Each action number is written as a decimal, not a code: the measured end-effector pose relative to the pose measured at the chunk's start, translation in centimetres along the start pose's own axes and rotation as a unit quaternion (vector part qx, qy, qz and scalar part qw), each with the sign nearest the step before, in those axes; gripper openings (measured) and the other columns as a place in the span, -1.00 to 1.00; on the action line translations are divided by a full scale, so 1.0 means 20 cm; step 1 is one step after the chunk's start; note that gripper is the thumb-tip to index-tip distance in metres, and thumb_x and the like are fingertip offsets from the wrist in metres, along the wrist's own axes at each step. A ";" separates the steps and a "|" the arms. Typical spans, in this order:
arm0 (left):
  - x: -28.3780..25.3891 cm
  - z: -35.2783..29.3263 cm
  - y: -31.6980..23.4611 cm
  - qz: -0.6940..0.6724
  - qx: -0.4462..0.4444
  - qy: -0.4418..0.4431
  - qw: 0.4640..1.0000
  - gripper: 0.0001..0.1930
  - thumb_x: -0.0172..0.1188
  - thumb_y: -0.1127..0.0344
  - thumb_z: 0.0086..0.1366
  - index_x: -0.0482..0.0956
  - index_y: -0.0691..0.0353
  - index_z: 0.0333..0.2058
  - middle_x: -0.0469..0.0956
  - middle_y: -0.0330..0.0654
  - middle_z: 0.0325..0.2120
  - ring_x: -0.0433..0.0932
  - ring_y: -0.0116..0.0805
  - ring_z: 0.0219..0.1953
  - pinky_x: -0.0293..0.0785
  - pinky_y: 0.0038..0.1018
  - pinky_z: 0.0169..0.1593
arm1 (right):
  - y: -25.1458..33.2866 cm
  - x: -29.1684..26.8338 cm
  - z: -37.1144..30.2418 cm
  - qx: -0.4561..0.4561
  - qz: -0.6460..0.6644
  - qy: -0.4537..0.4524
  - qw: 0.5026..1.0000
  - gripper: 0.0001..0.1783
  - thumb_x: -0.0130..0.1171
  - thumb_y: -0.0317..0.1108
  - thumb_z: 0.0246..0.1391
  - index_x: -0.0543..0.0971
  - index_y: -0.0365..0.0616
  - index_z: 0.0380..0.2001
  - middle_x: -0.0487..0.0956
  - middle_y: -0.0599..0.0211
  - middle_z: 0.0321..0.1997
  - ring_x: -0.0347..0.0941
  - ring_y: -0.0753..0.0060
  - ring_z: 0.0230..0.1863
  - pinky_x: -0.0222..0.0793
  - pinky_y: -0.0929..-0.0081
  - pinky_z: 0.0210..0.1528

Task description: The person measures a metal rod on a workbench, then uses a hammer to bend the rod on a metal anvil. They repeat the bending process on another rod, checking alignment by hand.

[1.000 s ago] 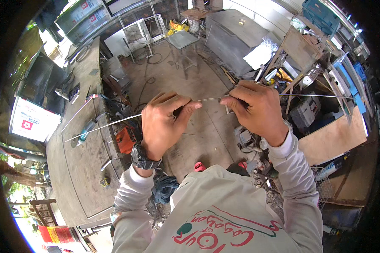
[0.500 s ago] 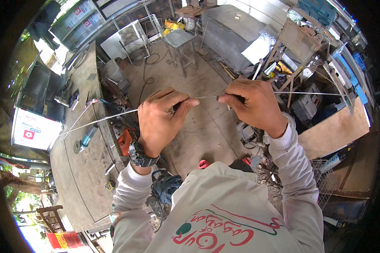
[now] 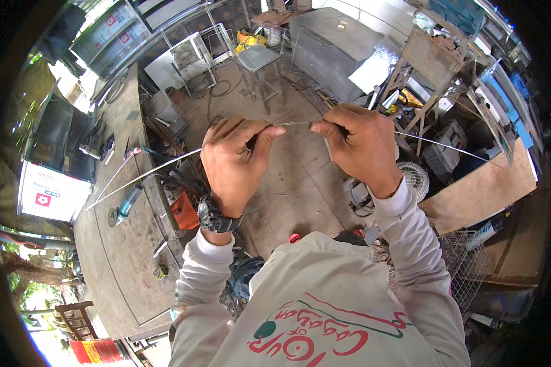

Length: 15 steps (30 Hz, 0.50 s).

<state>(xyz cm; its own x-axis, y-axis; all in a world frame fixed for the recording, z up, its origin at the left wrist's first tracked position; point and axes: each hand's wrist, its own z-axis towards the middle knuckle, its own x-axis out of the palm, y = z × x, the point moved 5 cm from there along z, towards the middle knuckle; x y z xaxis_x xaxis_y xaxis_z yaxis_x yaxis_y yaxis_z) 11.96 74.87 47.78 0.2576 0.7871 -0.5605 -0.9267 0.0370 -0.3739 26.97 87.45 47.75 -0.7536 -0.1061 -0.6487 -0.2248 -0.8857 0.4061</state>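
Both hands are raised in front of my chest, a short gap apart, pinching a thin metal rod (image 3: 297, 123). My left hand (image 3: 234, 164) is closed on it, thumb against the bent fingers, and wears a dark wristwatch (image 3: 218, 215). My right hand (image 3: 364, 145) grips it likewise, thumb and forefinger together. Between the hands the rod looks very thin and arches slightly upward. It runs out past each hand, sloping down over the bench on the left and toward a wooden board on the right. Whether it is one piece or several strands I cannot tell.
A long workbench (image 3: 119, 269) on the left bears an angle grinder (image 3: 126, 203). Ahead stand a small metal stool (image 3: 257, 58) and a large grey box (image 3: 330, 46). At right are a fan (image 3: 414, 178), a wooden board (image 3: 483, 186), a wire basket (image 3: 465, 260) and piled scrap.
Both hands have risen a little in the picture. The rod now bows upward, and its right end hangs lower than before. Both hands keep their pinch.
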 end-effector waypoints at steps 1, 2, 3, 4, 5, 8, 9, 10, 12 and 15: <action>0.01 0.00 0.00 -0.001 0.003 -0.008 1.000 -0.90 0.42 0.37 0.07 0.70 0.22 -0.44 0.60 -0.16 -0.57 0.53 -0.19 -0.51 0.40 -0.41 -0.36 | -0.01 -0.01 0.00 0.004 -0.006 -0.006 1.000 -0.94 0.24 -0.39 -0.07 0.67 0.03 -0.54 0.58 0.33 -0.54 0.51 0.10 -0.55 0.35 0.23 -0.53; 0.03 0.00 -0.01 -0.003 0.005 -0.015 1.000 -0.90 0.42 0.37 0.07 0.71 0.22 -0.44 0.60 -0.16 -0.57 0.53 -0.19 -0.51 0.40 -0.41 -0.36 | -0.01 -0.01 0.00 0.009 -0.012 -0.012 1.000 -0.94 0.25 -0.38 -0.06 0.67 0.04 -0.54 0.58 0.34 -0.54 0.52 0.10 -0.56 0.35 0.23 -0.54; 0.04 0.01 -0.01 -0.007 0.006 -0.016 1.000 -0.90 0.42 0.34 0.07 0.70 0.19 -0.45 0.59 -0.18 -0.57 0.52 -0.18 -0.52 0.39 -0.38 -0.37 | -0.02 -0.02 -0.01 0.013 -0.018 -0.017 1.000 -0.94 0.25 -0.38 -0.06 0.67 0.04 -0.54 0.59 0.35 -0.54 0.52 0.10 -0.56 0.35 0.23 -0.54; 0.03 0.02 -0.02 -0.009 0.008 -0.018 1.000 -0.90 0.41 0.31 0.08 0.70 0.17 -0.45 0.58 -0.19 -0.58 0.51 -0.17 -0.53 0.39 -0.35 -0.37 | -0.02 -0.02 0.00 -0.004 -0.011 -0.010 1.000 -0.97 0.29 -0.37 -0.06 0.65 -0.03 -0.53 0.57 0.32 -0.54 0.50 0.12 -0.57 0.33 0.27 -0.54; 0.03 0.02 -0.02 -0.011 0.009 -0.019 1.000 -0.89 0.40 0.28 0.09 0.70 0.14 -0.46 0.57 -0.21 -0.59 0.50 -0.15 -0.54 0.38 -0.32 -0.38 | -0.02 -0.04 0.00 -0.022 -0.003 -0.002 1.000 -0.91 0.34 -0.37 -0.05 0.62 -0.10 -0.51 0.56 0.30 -0.54 0.48 0.14 -0.59 0.30 0.30 -0.54; 0.05 0.04 0.03 -0.069 -0.051 0.099 0.991 -0.89 0.38 0.30 0.11 0.69 0.17 -0.41 0.59 -0.17 -0.56 0.53 -0.12 -0.54 0.41 -0.32 -0.42 | -0.09 -0.05 0.03 -0.070 0.031 0.038 0.996 -0.88 0.35 -0.42 -0.03 0.60 -0.18 -0.44 0.55 0.24 -0.50 0.48 0.14 -0.54 0.31 0.33 -0.49; 0.06 0.04 0.03 -0.079 -0.050 0.105 0.990 -0.88 0.38 0.31 0.11 0.69 0.18 -0.39 0.59 -0.16 -0.55 0.54 -0.11 -0.54 0.42 -0.33 -0.43 | -0.11 -0.06 0.03 -0.085 0.045 0.055 0.994 -0.89 0.33 -0.45 -0.02 0.59 -0.19 -0.41 0.56 0.23 -0.47 0.49 0.14 -0.51 0.33 0.33 -0.46; 0.06 0.04 0.04 -0.085 -0.050 0.111 0.989 -0.88 0.37 0.31 0.12 0.69 0.18 -0.37 0.60 -0.15 -0.53 0.55 -0.10 -0.53 0.43 -0.34 -0.43 | -0.11 -0.06 0.03 -0.083 0.048 0.065 0.993 -0.89 0.32 -0.48 -0.02 0.59 -0.20 -0.39 0.56 0.21 -0.45 0.50 0.12 -0.48 0.34 0.33 -0.44; 0.04 0.05 0.05 -0.081 -0.056 0.125 0.987 -0.86 0.36 0.36 0.13 0.68 0.22 -0.32 0.61 -0.12 -0.49 0.56 -0.17 -0.52 0.44 -0.39 -0.41 | -0.11 -0.05 0.04 -0.078 0.056 0.085 0.992 -0.87 0.29 -0.53 -0.02 0.58 -0.21 -0.35 0.56 0.18 -0.40 0.51 0.10 -0.42 0.37 0.32 -0.38; 0.04 0.07 0.04 -0.070 -0.067 0.143 0.985 -0.84 0.35 0.45 0.14 0.67 0.29 -0.27 0.63 -0.10 -0.45 0.55 -0.33 -0.50 0.44 -0.48 -0.36 | -0.10 -0.08 0.06 -0.074 0.041 0.063 0.994 -0.83 0.32 -0.54 -0.05 0.59 -0.20 -0.33 0.55 0.20 -0.40 0.51 0.11 -0.40 0.38 0.31 -0.35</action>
<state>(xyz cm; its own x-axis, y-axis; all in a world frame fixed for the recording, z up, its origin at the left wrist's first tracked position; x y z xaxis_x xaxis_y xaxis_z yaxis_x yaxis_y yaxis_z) 11.12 76.29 48.12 0.4656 0.5730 -0.6744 -0.8365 0.0363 -0.5467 27.90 89.92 48.70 -0.6797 -0.2286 -0.6970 -0.0654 -0.9275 0.3680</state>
